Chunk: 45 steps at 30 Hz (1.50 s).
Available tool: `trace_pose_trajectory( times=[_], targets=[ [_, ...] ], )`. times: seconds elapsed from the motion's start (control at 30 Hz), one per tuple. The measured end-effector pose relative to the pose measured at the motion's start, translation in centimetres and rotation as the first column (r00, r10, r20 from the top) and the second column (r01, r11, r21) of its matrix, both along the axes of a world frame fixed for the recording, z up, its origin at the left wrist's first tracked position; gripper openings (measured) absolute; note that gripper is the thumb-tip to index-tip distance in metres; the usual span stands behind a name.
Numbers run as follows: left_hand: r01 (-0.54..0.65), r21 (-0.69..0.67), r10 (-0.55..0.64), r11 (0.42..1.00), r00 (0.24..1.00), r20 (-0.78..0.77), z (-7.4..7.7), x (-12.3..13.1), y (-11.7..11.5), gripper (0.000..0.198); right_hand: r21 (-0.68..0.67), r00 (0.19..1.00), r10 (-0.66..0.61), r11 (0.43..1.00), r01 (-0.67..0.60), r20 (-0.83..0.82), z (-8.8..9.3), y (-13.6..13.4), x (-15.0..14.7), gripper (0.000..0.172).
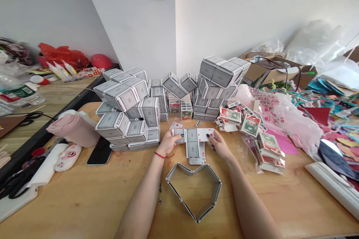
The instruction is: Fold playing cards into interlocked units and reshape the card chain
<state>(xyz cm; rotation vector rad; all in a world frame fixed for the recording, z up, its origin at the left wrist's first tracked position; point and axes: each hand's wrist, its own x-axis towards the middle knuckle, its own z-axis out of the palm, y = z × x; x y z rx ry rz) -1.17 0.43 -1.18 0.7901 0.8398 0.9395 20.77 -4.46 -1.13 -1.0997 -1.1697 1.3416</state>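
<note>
In the head view, my left hand pinches a grey-backed playing card by its left end, thumb on top. My right hand grips a face-up two of hearts at its right end. Between the hands, another grey-backed card lies upright across the two, so they form a T shape. More face-up cards show partly beneath it. Nearer to me, a heart-shaped frame of folded cards stands on the table between my forearms.
Stacks of card-covered blocks stand at the left, with more blocks at the right. Opened card boxes lie right of my hands. A phone, a pink roll and a white plastic bag flank the work area.
</note>
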Motion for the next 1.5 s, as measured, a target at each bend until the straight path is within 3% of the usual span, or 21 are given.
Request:
trace_pose_trajectory(
  times=[0.4, 0.7, 0.87, 0.97, 1.1, 1.5],
  targets=[
    [-0.027, 0.058, 0.033, 0.998, 0.994, -0.108, -1.0, 0.1, 0.2, 0.037, 0.013, 0.998, 0.038, 0.999, -0.039, 0.05, -0.4, 0.1, 0.1, 0.028],
    [0.025, 0.058, -0.02, 0.998, 0.996, -0.09, -0.3, 0.2, -0.1, 0.041, -0.026, 0.997, 0.08, 0.996, -0.08, 0.013, -0.5, 0.1, 0.9, 0.029],
    [-0.002, 0.093, 0.01, 0.996, 0.996, -0.09, -0.3, 0.2, 0.1, 0.041, -0.017, 0.998, 0.034, 0.999, -0.033, 0.045, 0.0, -0.1, 0.5, 0.028],
    [0.009, 0.114, 0.002, 0.993, 0.995, -0.096, -0.1, -0.2, 0.3, 0.044, -0.087, 0.997, 0.05, 0.995, -0.045, 0.064, 0.3, -0.2, 0.2, 0.031],
    [-0.001, 0.11, 0.012, 0.994, 0.995, -0.103, 0.2, -0.6, 0.4, 0.047, -0.142, 0.995, 0.092, 0.986, -0.085, 0.039, 0.0, -0.2, 0.1, 0.034],
    [-0.021, 0.118, 0.034, 0.993, 0.993, -0.109, -0.2, 0.2, 0.3, 0.042, -0.162, 0.991, 0.041, 0.985, -0.062, -0.129, -0.5, 0.0, 0.7, 0.035]
  ],
)
